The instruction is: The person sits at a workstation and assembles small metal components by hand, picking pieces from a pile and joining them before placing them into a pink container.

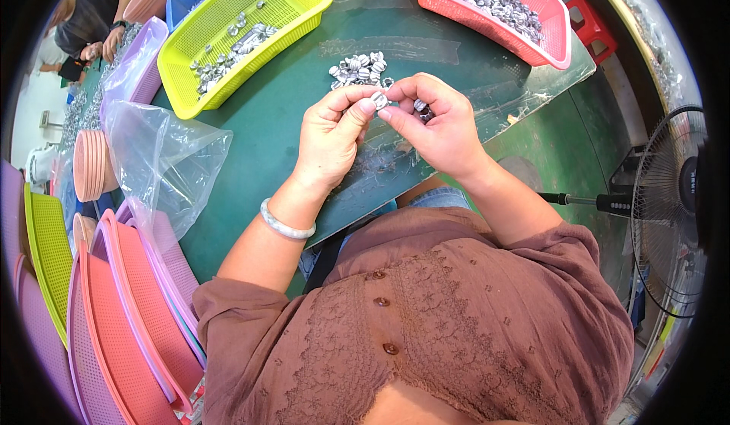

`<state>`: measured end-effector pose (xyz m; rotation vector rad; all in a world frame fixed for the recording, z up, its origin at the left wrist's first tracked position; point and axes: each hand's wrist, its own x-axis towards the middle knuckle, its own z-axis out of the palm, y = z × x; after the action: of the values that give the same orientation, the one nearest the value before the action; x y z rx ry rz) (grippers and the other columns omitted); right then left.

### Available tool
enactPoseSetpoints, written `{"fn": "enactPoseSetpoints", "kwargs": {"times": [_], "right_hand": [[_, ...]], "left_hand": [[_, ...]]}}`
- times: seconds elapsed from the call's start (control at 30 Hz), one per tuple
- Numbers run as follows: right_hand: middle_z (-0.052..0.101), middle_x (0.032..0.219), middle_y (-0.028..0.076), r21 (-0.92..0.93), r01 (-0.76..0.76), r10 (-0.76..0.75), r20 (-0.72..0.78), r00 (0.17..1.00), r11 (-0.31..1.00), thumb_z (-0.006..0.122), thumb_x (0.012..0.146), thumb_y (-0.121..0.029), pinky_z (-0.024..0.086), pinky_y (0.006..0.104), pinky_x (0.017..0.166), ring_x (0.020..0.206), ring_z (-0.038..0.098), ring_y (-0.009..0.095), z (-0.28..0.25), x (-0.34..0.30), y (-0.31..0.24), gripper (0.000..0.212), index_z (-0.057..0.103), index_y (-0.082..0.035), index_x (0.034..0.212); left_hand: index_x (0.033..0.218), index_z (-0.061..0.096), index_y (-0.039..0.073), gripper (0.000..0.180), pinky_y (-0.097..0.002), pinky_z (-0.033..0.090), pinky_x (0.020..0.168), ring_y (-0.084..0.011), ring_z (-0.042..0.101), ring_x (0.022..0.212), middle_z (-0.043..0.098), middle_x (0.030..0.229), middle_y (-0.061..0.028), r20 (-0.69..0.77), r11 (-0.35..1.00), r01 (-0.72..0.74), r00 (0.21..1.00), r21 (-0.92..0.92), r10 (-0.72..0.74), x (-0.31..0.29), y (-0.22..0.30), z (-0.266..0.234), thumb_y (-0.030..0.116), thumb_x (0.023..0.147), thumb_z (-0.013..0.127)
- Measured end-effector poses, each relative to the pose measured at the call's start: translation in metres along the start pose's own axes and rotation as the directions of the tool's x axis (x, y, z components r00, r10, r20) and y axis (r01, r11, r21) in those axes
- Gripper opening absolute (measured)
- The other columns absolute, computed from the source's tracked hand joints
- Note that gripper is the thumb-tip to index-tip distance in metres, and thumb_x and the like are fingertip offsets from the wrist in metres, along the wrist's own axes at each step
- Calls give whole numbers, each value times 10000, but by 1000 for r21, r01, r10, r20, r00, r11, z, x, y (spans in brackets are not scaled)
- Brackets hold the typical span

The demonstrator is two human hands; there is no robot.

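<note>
Over the table's near edge, my left hand (329, 132) and my right hand (447, 125) meet, thumbs and forefingers pinching one small silvery metal part (380, 101) between them. The curled fingers of my right hand also keep a few more dark and silvery metal parts (423, 109) against the palm. Just beyond my fingertips lies a loose pile of similar metal parts (359, 68) on the green tabletop (258, 113). Their exact kind is too small to make out; they look like short ribbed rings or clips.
A lime-green basket (176, 83) at the far left and a pink basket (559, 33) at the far right hold such parts. A clear plastic bag (171, 151) and stacked baskets (137, 303) are at left. A fan (669, 197) stands right. Another person (95, 14) sits far left.
</note>
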<state>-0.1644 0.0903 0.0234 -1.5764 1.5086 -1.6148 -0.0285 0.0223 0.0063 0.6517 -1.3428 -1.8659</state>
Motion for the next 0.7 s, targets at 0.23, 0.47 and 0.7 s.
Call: {"fn": "enactPoseSetpoints", "kwargs": {"times": [0.23,0.47,0.7], "right_hand": [[493,683,-6,35,-29,30,-7,1000,999,678,713,-27,379,187,491,580,442,46,1,-2,6,159,610,-23,857],[463,665,-24,72,-84,82,38,996,994,671,712,-19,372,185,498,587,419,41,0,-3,6,243,604,-31,945],[469,662,-28,123,-91,84,61,995,988,657,720,-16,375,192,525,595,419,46,1,-4,9,230,611,-40,944]], "left_hand": [[960,626,41,146,-149,284,454,-12,375,532,507,659,57,7,999,22,1000,-25,-22,0,-1,-1,125,848,587],[950,622,32,141,-150,288,456,-15,376,532,508,661,55,6,998,38,999,-42,-38,0,-2,-1,121,844,594],[926,620,31,132,-150,293,458,-16,378,534,522,674,49,21,998,36,999,-53,-35,-1,-3,-3,130,841,600]]}}
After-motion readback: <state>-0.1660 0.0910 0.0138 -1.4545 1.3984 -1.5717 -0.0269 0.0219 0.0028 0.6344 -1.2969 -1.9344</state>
